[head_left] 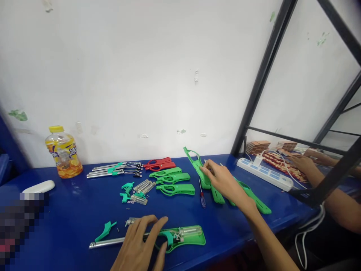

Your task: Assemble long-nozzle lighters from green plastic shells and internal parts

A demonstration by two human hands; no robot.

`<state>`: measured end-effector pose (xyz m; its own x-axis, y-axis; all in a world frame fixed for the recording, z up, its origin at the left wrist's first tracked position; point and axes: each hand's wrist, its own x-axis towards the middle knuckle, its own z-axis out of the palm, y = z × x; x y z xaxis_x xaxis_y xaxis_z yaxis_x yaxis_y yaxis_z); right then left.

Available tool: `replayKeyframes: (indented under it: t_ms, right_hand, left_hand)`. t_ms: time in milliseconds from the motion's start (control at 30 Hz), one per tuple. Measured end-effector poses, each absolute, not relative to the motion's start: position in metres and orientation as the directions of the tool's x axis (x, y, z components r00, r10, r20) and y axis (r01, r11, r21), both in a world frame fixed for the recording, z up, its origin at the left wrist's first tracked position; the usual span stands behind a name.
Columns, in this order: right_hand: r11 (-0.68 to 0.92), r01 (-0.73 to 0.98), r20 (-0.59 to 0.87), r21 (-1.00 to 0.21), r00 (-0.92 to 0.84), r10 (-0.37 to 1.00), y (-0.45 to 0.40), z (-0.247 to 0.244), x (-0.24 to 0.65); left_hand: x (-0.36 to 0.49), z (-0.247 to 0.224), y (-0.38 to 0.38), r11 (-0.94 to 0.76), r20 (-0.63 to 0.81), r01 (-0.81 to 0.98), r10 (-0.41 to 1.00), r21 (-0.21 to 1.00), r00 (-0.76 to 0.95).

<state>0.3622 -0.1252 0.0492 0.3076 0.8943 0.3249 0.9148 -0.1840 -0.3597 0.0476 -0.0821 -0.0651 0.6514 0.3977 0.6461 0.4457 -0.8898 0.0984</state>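
Note:
My right hand (pixel 221 178) pinches a green lighter casing half (pixel 197 165) near its wide end, and the loop end tilts up toward the wall. My left hand (pixel 142 241), fingers apart, lies over an opened lighter near the front edge and hides its middle. A metal tube (pixel 108 242) sticks out to the left of that hand. To its right, the green casing (pixel 194 240) holds a clear fuel tank (pixel 190 230) and a teal trigger (pixel 168 238). Another teal trigger (pixel 106 230) lies loose beside the tube.
Metal tubes with wires (pixel 107 172), red casings (pixel 160 164), green casings (pixel 176 189) and clear tanks (pixel 144 185) lie behind. A screwdriver (pixel 202 199) is near my right hand. A bottle (pixel 64 152) stands left; a power strip (pixel 265 175) and a co-worker's hands (pixel 303 165) are right.

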Motion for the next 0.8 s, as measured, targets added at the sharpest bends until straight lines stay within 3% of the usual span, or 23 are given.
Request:
replayKeyframes:
  t_ms: [100, 167, 233, 367, 467, 567, 700, 800]
  right_hand:
    - [-0.053, 0.887, 0.337, -0.46, 0.23, 0.913, -0.173, 0.041, 0.33]
    - [0.059, 0.757, 0.322, -0.651, 0.206, 0.924, -0.196, 0.029, 0.31]
    - [0.067, 0.664, 0.294, -0.744, 0.236, 0.926, -0.209, 0.015, 0.296]
    - [-0.007, 0.591, 0.193, -0.807, 0.275, 0.942, -0.209, -0.004, 0.282]
    - [-0.011, 0.488, 0.156, -0.873, 0.301, 0.941, -0.202, -0.006, 0.276]
    - [-0.034, 0.231, 0.055, -0.972, 0.365, 0.929, -0.198, -0.007, 0.272]
    - [-0.041, -0.134, -0.064, -0.99, 0.17, 0.983, -0.196, -0.015, 0.278]
    - [-0.089, -0.243, -0.106, -0.966, 0.057, 0.993, -0.196, -0.018, 0.283]
  left_hand:
    - [0.047, -0.06, -0.086, -0.835, 0.63, 0.5, 0.518, 0.228, 0.578]
    - [0.046, -0.057, -0.089, -0.809, 0.622, 0.5, 0.569, 0.308, 0.538]
    - [0.045, -0.053, -0.092, -0.785, 0.598, 0.475, 0.615, 0.398, 0.514]
    - [0.042, -0.044, -0.097, -0.706, 0.522, 0.427, 0.706, 0.565, 0.478]
    - [0.041, -0.042, -0.094, -0.731, 0.507, 0.378, 0.673, 0.569, 0.539]
    - [0.039, -0.048, -0.087, -0.755, 0.525, 0.404, 0.652, 0.516, 0.547]
    - [0.038, -0.053, -0.085, -0.743, 0.545, 0.41, 0.668, 0.529, 0.507]
    - [0.039, -0.047, -0.088, -0.748, 0.547, 0.373, 0.659, 0.549, 0.516]
